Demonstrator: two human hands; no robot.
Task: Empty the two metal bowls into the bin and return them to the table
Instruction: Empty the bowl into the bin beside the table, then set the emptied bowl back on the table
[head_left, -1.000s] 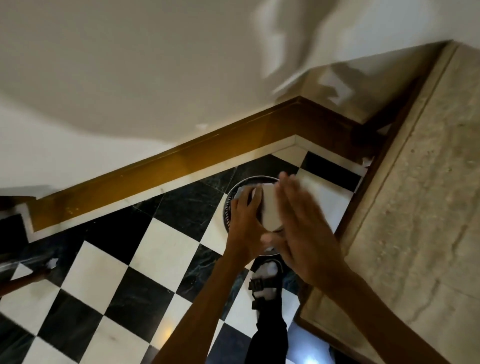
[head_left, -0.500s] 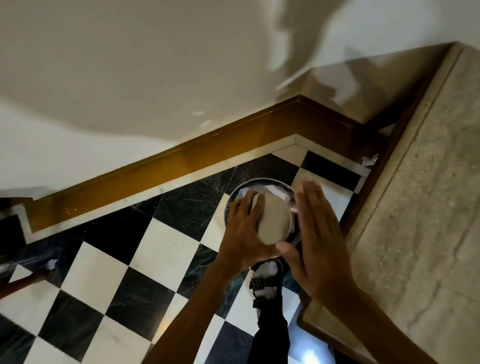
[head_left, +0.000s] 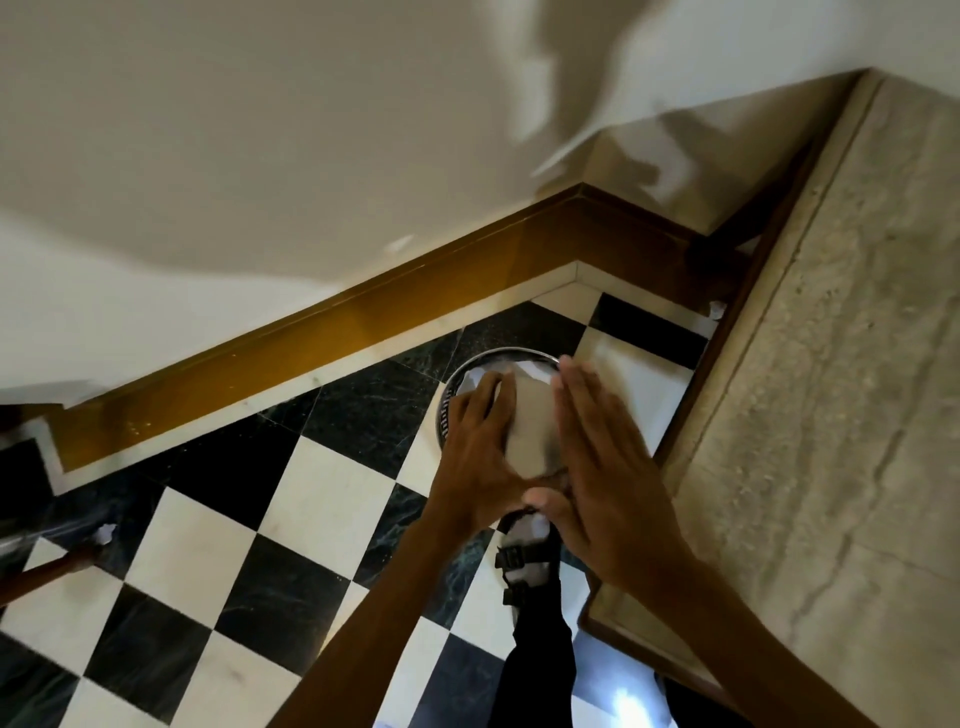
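Observation:
A metal bowl (head_left: 532, 426) is held upside down over the round bin (head_left: 496, 357), its dull grey underside facing me. My left hand (head_left: 480, 452) grips the bowl's left side. My right hand (head_left: 602, 467) lies flat with fingers straight against the bowl's right side. The bin stands on the checkered floor below, its metal rim and some white paper (head_left: 475, 382) inside showing past my fingers. The second bowl is out of view.
A stone table top (head_left: 841, 415) with a wooden edge runs along the right. A brown skirting board (head_left: 311, 338) lines the white wall behind the bin. My sandalled foot (head_left: 527, 556) stands just in front of the bin. A paper scrap (head_left: 106, 532) lies on the floor at left.
The bowl has turned further over above the bin, and my right hand has come in flat against its side. White paper now shows in the bin.

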